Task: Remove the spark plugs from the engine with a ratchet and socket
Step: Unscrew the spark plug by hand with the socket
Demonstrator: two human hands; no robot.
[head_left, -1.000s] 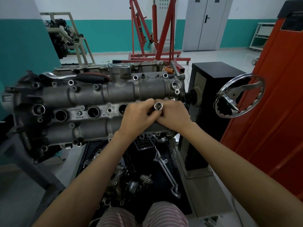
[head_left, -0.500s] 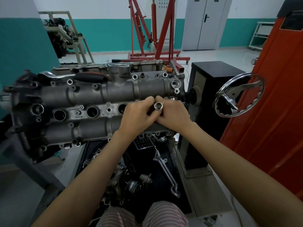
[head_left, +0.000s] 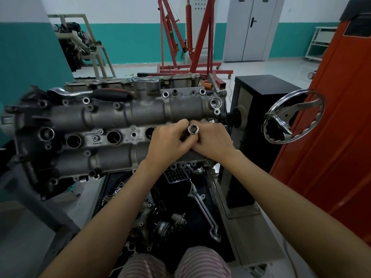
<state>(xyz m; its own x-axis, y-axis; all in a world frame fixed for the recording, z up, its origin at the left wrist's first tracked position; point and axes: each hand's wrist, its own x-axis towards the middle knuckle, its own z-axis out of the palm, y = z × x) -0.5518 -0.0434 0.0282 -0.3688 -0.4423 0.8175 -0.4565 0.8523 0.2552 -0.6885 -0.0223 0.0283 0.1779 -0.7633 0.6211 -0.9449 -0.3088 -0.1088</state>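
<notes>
Both hands pinch the socket (head_left: pixel 193 130) between them: the left hand (head_left: pixel 168 141) curls round it from the left and the right hand (head_left: pixel 213 141) from the right, their fingers meeting under its shiny open mouth, which faces up toward the camera. Its long axis seems to run down and away into the engine (head_left: pixel 112 117), probably into the plug hole at the right end of the row, though the hands hide that hole and whether a spark plug sits inside cannot be told. Three more open holes lie in line to the left, the nearest (head_left: pixel 150 131) just beside the left hand. The ratchet (head_left: pixel 90 93) rests on the far edge of the engine, up and to the left of the grip, its handle lying left to right. My guess is the left hand would reach it more easily.
</notes>
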